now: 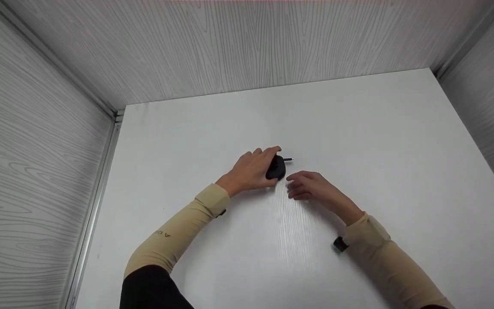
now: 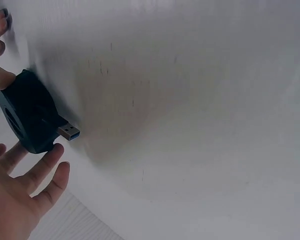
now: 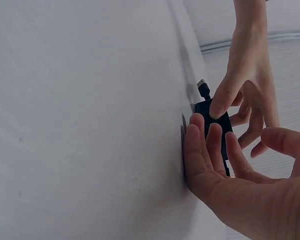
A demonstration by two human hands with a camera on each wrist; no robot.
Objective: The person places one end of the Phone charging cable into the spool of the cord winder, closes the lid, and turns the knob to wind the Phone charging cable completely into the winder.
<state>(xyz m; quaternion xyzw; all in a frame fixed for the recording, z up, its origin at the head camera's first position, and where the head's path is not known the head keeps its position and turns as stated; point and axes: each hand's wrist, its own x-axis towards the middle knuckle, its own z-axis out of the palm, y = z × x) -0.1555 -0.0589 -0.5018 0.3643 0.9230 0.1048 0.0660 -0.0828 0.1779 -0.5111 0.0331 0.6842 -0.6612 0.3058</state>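
My left hand (image 1: 251, 171) grips a black rounded device (image 1: 276, 168) by its edges, thumb on one side and fingers on the other. From the device juts a short USB plug (image 2: 69, 131) with a metal end, which points to the right in the head view. The left wrist view also shows a ring-like hollow in the device's face. My right hand (image 1: 315, 189) hovers just right of the device, its fingers loosely bent and holding nothing. Its fingers (image 3: 213, 145) overlap part of the device (image 3: 206, 109) in the right wrist view.
Both hands are over a white tabletop (image 1: 212, 124). Pale wood-grain panels rise at the back (image 1: 230, 47) and on the left (image 1: 24, 171), with another panel on the right (image 1: 483, 86). A metal strip runs along the table's left edge.
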